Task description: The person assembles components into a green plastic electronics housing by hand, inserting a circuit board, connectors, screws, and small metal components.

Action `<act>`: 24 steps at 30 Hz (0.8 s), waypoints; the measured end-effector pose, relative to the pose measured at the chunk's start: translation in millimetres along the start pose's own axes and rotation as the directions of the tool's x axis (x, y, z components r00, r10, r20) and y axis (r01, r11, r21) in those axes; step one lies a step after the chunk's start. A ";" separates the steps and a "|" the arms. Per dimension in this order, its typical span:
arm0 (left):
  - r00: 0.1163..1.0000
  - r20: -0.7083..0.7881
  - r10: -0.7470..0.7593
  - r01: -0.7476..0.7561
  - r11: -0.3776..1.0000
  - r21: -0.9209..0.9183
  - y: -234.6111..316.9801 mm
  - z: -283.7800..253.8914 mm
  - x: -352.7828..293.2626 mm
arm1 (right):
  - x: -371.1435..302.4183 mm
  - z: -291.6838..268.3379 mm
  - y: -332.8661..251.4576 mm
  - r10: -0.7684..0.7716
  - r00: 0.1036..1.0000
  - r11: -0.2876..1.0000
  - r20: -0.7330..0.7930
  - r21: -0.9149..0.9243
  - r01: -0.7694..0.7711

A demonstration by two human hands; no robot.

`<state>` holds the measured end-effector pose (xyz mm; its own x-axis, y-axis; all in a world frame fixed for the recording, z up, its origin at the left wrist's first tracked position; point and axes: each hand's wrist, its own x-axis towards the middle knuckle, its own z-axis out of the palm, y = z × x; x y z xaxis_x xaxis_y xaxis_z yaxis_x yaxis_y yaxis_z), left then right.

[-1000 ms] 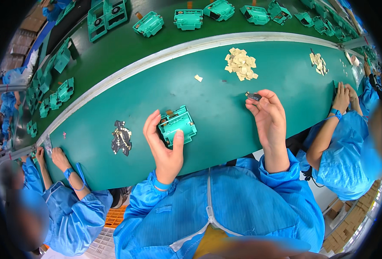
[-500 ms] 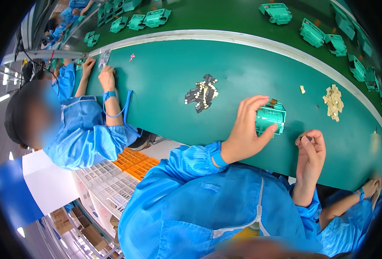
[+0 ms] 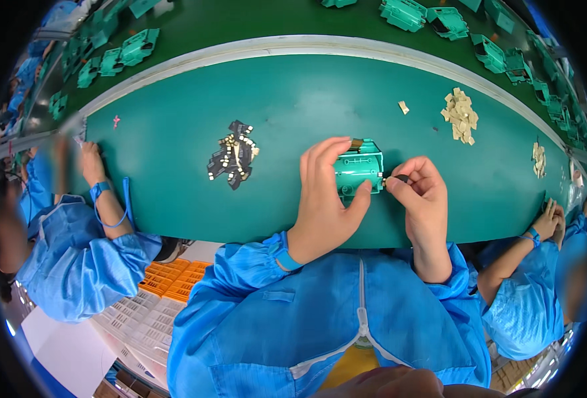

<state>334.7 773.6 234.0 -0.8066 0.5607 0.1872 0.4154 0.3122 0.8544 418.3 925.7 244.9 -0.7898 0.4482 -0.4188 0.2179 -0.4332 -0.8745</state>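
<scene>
My left hand (image 3: 330, 202) grips a green plastic housing (image 3: 360, 167) just above the table, fingers behind it and thumb on its lower right edge. Its hollow, ribbed side faces me, and a brownish strip shows at the top. My right hand (image 3: 423, 199) pinches a small dark piece (image 3: 401, 178) between thumb and index finger. The piece is held at the housing's right edge; whether it touches cannot be made out. To the left lies a heap of small black pieces with pale ends (image 3: 232, 156).
A heap of beige pieces (image 3: 460, 116) lies at the right, with a single beige piece (image 3: 403, 107) near it. Beyond the pale rail (image 3: 293, 45), green housings (image 3: 403, 14) stand on a dark green belt. Co-workers' arms (image 3: 111, 212) rest at both sides.
My right hand has come up to the right edge of the housing with the dark piece. The whole view has swung right, so the heaps and housing appear further left.
</scene>
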 end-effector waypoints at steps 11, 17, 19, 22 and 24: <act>1.000 0.011 -0.024 0.024 1.000 0.004 -0.2 2.1 -0.7 | 0.9 1.9 -0.6 0.002 1.000 0.999 0.007 -0.041 -0.002; 1.000 0.018 -0.026 0.026 1.000 0.018 -0.9 2.8 -0.9 | 2.4 0.8 -2.5 0.031 0.999 0.999 0.025 -0.038 -0.030; 0.999 0.022 -0.025 0.025 0.999 0.026 -0.3 2.7 -1.3 | 2.1 1.1 -2.7 0.024 0.999 0.999 0.023 -0.044 -0.023; 1.000 0.022 -0.018 0.017 0.999 0.036 0.6 2.6 -1.7 | 1.5 1.2 -2.6 0.010 1.000 0.998 0.026 -0.061 -0.009; 0.999 0.018 -0.027 0.026 0.999 0.031 0.4 3.5 -1.4 | 1.5 1.0 -2.6 0.003 1.000 0.997 0.024 -0.071 -0.001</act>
<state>337.5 775.6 232.4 -0.8097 0.5659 0.1556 0.4068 0.3500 0.8438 415.9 926.7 246.8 -0.8027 0.4280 -0.4154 0.2591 -0.3770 -0.8892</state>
